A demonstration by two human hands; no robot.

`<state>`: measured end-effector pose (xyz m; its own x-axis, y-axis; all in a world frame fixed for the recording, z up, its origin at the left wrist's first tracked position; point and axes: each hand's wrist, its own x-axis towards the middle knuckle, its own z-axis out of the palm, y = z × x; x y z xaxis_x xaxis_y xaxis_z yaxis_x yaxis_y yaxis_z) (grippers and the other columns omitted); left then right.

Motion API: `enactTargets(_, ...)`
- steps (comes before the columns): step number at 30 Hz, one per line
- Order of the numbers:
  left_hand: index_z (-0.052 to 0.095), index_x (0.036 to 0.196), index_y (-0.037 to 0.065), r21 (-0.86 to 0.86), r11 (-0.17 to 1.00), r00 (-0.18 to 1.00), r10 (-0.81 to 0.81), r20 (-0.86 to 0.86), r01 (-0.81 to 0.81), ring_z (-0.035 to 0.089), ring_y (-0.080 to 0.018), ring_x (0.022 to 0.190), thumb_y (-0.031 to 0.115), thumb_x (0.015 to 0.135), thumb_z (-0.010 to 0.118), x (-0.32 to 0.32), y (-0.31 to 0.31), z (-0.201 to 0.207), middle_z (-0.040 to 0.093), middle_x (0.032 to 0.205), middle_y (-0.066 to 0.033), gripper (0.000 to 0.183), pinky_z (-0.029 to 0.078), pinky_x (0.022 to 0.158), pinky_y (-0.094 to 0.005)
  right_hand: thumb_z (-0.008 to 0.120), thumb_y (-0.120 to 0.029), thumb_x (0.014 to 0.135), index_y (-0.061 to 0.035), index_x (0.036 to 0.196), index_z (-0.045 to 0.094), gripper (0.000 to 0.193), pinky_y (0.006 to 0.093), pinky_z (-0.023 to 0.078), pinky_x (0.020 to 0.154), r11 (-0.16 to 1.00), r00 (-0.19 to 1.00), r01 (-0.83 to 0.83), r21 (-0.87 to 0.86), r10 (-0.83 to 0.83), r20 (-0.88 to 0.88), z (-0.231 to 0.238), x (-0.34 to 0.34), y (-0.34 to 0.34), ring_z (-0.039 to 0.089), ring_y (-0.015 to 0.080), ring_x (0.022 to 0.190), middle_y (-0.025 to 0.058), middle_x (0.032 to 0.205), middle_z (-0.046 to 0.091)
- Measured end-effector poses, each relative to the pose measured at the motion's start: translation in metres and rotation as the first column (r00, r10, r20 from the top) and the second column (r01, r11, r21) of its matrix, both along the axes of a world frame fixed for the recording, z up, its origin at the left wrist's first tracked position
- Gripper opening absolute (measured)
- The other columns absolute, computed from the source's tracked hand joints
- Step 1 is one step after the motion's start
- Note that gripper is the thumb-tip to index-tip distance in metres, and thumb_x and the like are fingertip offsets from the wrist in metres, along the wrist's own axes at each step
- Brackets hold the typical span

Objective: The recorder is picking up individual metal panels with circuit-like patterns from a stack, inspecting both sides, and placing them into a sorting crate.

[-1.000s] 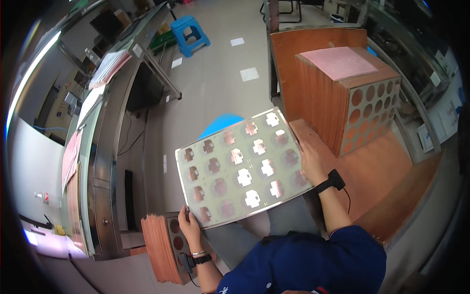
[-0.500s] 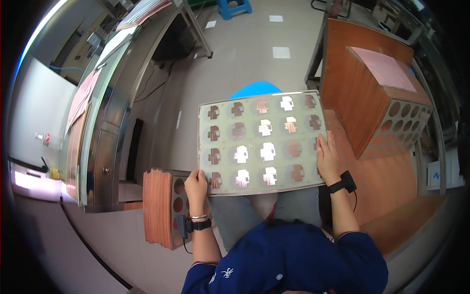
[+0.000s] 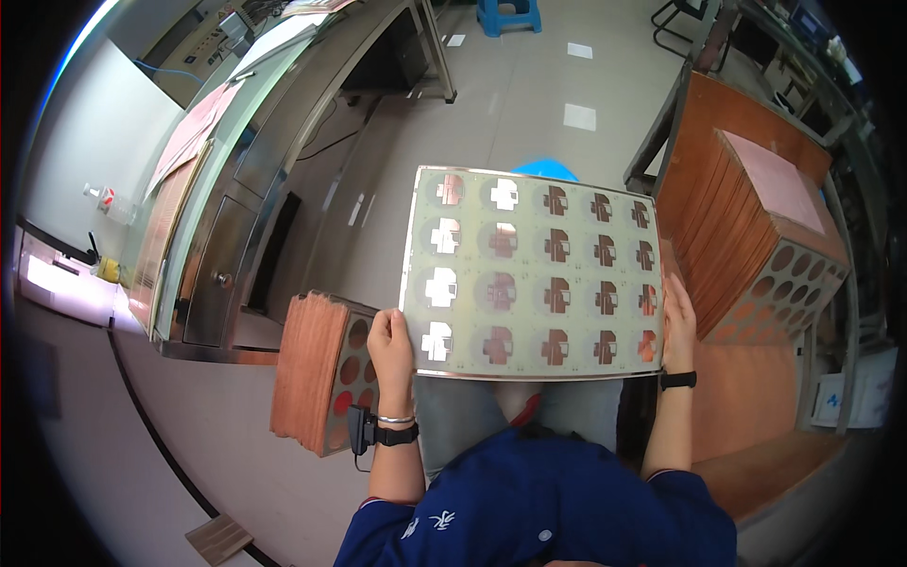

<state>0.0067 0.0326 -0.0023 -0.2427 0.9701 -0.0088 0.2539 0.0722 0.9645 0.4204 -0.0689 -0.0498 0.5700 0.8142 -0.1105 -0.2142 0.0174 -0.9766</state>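
A wide circuit board panel (image 3: 526, 268), pale green with rows of shiny copper shapes, is held tilted over my lap. My left hand (image 3: 392, 348) is closed on its lower left edge, thumb up and fingers curled. Along the lower right edge lies my right hand (image 3: 677, 326), its fingers extended against the rim and gripping the panel; part of that hand is hidden by the panel. Copper patches catch the light unevenly, some bright white and others dark brown.
A stack of copper-coloured panels (image 3: 309, 369) stands low on my left. On my right, a larger stack (image 3: 742, 231) topped with a pink sheet (image 3: 773, 180) rests on a brown stand (image 3: 742, 387). A metal desk (image 3: 213, 274) runs along the left; a blue stool (image 3: 508, 16) is farther off.
The panel and both hands sit farther right in the picture, and the panel tilts differently, with reflections shifted across its copper shapes. The surroundings have also shifted as my view turned.
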Motion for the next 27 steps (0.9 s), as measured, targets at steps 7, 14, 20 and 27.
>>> enactTargets(7,0.056,0.083,-0.002,0.033,0.998,0.985,0.048,0.166,-0.054,0.044,-0.0042,0.065,0.015,0.095,0.049,-0.008,-0.014,-0.014,0.052,0.073,0.0018,0.022,0.037,0.058,-0.0199,0.044,-0.014,0.097,0.0001,0.137,0.034,0.044,0.0274,0.047,0.086,0.987,0.952,0.138,0.079,-0.11,-0.286,0.05,0.0,-0.019,0.054,0.0181,0.11,0.0196,0.131,0.047)
enactTargets(14,0.055,0.081,0.0,0.021,0.998,0.961,0.058,0.272,-0.066,0.043,-0.004,0.07,0.018,0.096,0.048,-0.01,-0.016,0.002,0.052,0.076,0.0033,0.024,0.038,0.062,-0.0199,0.048,-0.019,0.096,-0.0004,0.117,0.054,0.028,0.0176,0.043,0.067,0.999,0.997,-0.003,0.032,0.006,-0.073,0.064,0.005,-0.024,0.052,0.0045,0.082,0.002,0.101,0.06)
enactTargets(20,0.055,0.093,-0.001,0.055,0.995,0.942,-0.1,0.32,0.087,0.054,-0.0112,0.083,0.022,0.097,0.046,-0.035,-0.014,-0.02,0.059,0.091,-0.0036,0.025,0.046,0.075,-0.0268,0.045,-0.019,0.098,-0.0022,0.106,0.056,0.022,0.0217,0.045,0.075,0.984,0.996,-0.067,0.168,0.076,-0.049,0.067,-0.005,-0.017,0.053,0.0051,0.086,-0.0014,0.096,0.058)
enactTargets(27,0.057,0.112,0.001,-0.181,0.952,0.922,-0.176,0.344,0.249,0.05,-0.0204,0.094,0.022,0.093,0.052,-0.027,0.01,0.073,0.055,0.102,-0.0106,0.029,0.041,0.08,-0.0327,0.043,-0.021,0.099,-0.0021,0.11,0.055,0.025,0.0227,0.046,0.08,0.954,0.971,-0.102,0.281,0.157,-0.181,0.078,-0.002,-0.023,0.054,0.0052,0.092,-0.0011,0.101,0.059)
